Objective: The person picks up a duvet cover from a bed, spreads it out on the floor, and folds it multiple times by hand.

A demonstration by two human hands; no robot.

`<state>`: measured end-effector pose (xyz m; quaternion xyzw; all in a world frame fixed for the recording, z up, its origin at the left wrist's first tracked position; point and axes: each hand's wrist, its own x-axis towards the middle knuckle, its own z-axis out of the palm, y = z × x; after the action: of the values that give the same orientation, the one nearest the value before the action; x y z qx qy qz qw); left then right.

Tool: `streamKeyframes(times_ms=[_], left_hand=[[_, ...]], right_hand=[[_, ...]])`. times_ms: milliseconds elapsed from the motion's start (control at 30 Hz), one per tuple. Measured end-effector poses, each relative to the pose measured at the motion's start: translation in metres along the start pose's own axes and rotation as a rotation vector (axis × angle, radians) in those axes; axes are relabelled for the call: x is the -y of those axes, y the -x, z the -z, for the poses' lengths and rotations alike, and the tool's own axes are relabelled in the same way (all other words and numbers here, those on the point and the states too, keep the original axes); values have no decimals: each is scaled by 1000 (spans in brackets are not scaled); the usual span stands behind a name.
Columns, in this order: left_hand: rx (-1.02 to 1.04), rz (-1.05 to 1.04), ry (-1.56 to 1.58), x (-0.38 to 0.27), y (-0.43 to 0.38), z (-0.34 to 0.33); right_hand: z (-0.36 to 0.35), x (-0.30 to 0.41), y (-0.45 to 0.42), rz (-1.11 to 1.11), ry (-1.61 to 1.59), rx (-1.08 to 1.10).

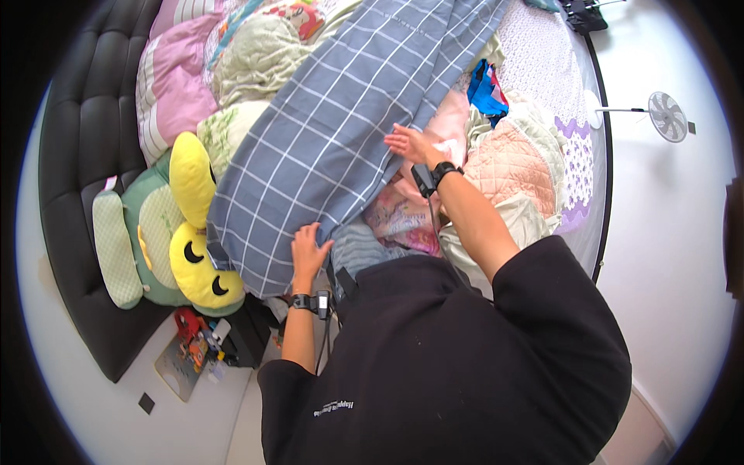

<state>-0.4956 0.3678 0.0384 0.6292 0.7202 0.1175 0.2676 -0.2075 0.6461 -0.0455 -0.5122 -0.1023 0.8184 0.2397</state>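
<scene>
A blue-grey cloth with a white grid (pixel 302 139), partly folded, lies diagonally across the bed. My left hand (pixel 309 253) rests at its near edge, fingers spread, palm down. At the cloth's right edge is my right hand (pixel 407 143), fingers extended and nothing gripped; whether it touches the cloth is not certain. Beside the right forearm lie a peach quilted cloth (pixel 514 165), a pink printed cloth (pixel 404 215) and a blue garment (pixel 487 90). Left of the grid cloth are yellow plush cushions (pixel 203 267) with black crescent shapes.
A black tufted headboard (pixel 87 174) borders the bed on the left. Against it lean a green cushion (pixel 154 232) and pink bedding (pixel 180 87). Small items crowd a bedside surface (pixel 174 366) at lower left. A standing fan (pixel 667 116) is beyond the bed's right edge.
</scene>
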Motion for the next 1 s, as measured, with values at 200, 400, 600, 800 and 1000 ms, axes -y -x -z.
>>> streamKeyframes(times_ms=[200, 400, 600, 800, 1000], left_hand=[[119, 52, -175, 2, -22, -41], [212, -131, 7, 13, -22, -37], [188, -143, 127, 7, -7, -6], [180, -164, 127, 4, 12, 5], [233, -201, 146, -2, 4, 13]], right_hand=[[-10, -18, -3, 150, 284, -304], [-5, -40, -12, 118, 215, -608], [-23, -33, 10, -37, -80, -15], [-43, 0, 12, 109, -382, 249], [-16, 69, 20, 329, -444, 201]])
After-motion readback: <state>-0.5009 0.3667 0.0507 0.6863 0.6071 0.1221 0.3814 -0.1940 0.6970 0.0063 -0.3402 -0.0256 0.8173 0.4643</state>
